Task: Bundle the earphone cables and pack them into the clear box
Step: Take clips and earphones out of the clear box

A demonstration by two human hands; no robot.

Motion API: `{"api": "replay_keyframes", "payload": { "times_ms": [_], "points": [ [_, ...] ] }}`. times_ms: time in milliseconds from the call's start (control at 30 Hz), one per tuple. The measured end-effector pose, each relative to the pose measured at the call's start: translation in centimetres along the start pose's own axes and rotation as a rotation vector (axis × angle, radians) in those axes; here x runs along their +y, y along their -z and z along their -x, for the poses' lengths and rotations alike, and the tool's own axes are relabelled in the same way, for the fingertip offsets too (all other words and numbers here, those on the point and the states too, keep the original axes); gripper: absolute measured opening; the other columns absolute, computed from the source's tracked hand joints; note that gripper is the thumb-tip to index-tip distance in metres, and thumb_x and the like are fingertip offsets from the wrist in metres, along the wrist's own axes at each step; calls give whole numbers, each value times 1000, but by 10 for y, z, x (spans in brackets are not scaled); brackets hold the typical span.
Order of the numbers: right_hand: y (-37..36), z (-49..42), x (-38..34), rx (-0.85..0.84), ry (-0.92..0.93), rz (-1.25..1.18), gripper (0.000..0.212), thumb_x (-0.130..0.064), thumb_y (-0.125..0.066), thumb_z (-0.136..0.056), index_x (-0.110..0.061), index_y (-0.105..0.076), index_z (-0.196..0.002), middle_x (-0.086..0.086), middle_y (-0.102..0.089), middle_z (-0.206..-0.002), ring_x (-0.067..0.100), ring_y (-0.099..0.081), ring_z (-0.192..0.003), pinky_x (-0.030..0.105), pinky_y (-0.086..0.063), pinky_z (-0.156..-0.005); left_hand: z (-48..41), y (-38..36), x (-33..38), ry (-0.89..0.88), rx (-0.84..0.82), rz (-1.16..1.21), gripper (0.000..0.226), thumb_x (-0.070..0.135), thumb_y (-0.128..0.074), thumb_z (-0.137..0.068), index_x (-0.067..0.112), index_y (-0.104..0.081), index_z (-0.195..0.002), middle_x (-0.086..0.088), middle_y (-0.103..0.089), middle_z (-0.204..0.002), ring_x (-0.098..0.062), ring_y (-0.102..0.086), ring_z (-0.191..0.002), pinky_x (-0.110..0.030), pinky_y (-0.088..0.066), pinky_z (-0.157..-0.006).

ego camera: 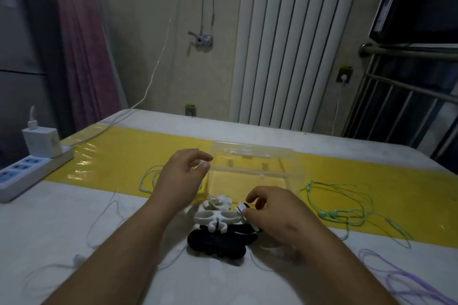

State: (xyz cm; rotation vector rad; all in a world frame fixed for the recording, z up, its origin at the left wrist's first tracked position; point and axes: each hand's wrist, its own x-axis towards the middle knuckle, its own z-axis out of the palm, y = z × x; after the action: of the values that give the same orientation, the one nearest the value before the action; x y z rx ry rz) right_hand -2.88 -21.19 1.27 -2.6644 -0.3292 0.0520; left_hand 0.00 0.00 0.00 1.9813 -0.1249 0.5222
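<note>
Your left hand (183, 176) hovers beside the clear box (280, 168), fingers loosely curled; can't tell if it holds anything. Right hand (272, 215) pinches a black strap (241, 206). The green earphone cable (347, 208) lies loose just right of the box.

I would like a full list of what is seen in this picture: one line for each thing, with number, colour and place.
clear box: 1, transparent, on the yellow strip, centre
yellow strip: 1, yellow, across the table
green earphone cable: 1, green, loose, right of the box
purple cable: 1, purple, near right corner
pale blue cable: 1, pale blue, left of the box
white cable: at least 1, white, near left
white winders: seemingly 2, white, before the box
black winders: count unclear, black, under the white ones
power strip: 1, white, left edge
charger: 1, white, on the strip
radiator: 1, white, back wall
left hand: beside the box's left wall
right hand: fingertips at the winders
</note>
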Motion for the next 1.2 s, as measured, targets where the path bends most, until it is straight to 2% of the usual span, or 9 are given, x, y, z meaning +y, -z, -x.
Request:
{"api": "replay_keyframes", "payload": {
  "times_ms": [67,167,233,333,467,633,767,1033,1200],
  "points": [
    [-3,-2,0,-21,-33,7,34,-60,-52,-83,-37,-61,-106,-11,-66,-95,12,-62,-81,33,-55,-74,-2,3,0,25,-8,29,25,17,-61,-91,38,-67,-78,8,-65,-105,-10,-65,-96,-29,-47,-73],
    [-6,-2,2,-10,-37,-38,33,-59,-54,-82,-37,-61,-105,-12,-68,-89,11,-64,-75,33,-56,-71,0,4,3,67,-27,38,21,21,-62,-91,39,-67,-81,21,-65,-89,-16,-68,-87,-36,-50,-74],
    [-4,-2,1,18,-31,-82,30,-55,-57,-80,-37,-61,-104,-12,-66,-86,10,-64,-72,32,-54,-68,2,4,6,60,-32,28,16,23,-65,-89,35,-69,-79,18,-67,-81,-22,-66,-75,-35,-49,-66],
    [0,-1,-4,77,5,-163,23,-46,-60,-76,-32,-60,-93,-8,-63,-82,14,-61,-71,33,-50,-64,3,5,9,48,-48,-11,16,19,-66,-89,31,-69,-78,2,-68,-70,-15,-41,-44,-25,-33,-46],
    [-2,-1,-9,131,88,-253,27,-50,-55,-67,-31,-61,-85,-11,-58,-91,8,-60,-77,32,-52,-69,2,7,10,60,-57,-34,16,16,-65,-88,28,-68,-78,-3,-72,-86,-14,-61,-65,-30,-44,-58],
    [-6,-2,-11,108,191,-307,22,-51,-53,-65,-41,-59,-84,-15,-55,-98,-2,-56,-83,14,-41,-68,2,8,9,85,-24,-66,15,18,-67,-87,30,-69,-78,0,-71,-72,-8,-66,-71,-26,-42,-58],
    [-11,-2,-11,120,275,-291,21,-29,-63,-78,-37,-68,-98,-18,-61,-97,0,-58,-89,17,-48,-74,1,7,7,93,-23,-37,16,18,-69,-85,31,-69,-76,0,-71,-69,-11,-68,-72,-33,-50,-64],
    [-17,0,-18,-30,373,-237,39,-48,-56,-77,-37,-60,-114,-18,-53,-110,-2,-53,-98,14,-45,-81,1,5,5,74,-22,-24,20,17,-69,-85,34,-68,-74,-2,-69,-66,-19,-68,-71,-39,-52,-67],
    [-21,-1,-21,-55,345,-196,38,-37,-58,-77,-40,-58,-115,-13,-46,-102,3,-51,-93,22,-45,-84,0,5,6,72,-19,-21,19,16,-69,-85,32,-68,-73,-3,-69,-67,-20,-68,-72,-41,-53,-68]
  ]
}}
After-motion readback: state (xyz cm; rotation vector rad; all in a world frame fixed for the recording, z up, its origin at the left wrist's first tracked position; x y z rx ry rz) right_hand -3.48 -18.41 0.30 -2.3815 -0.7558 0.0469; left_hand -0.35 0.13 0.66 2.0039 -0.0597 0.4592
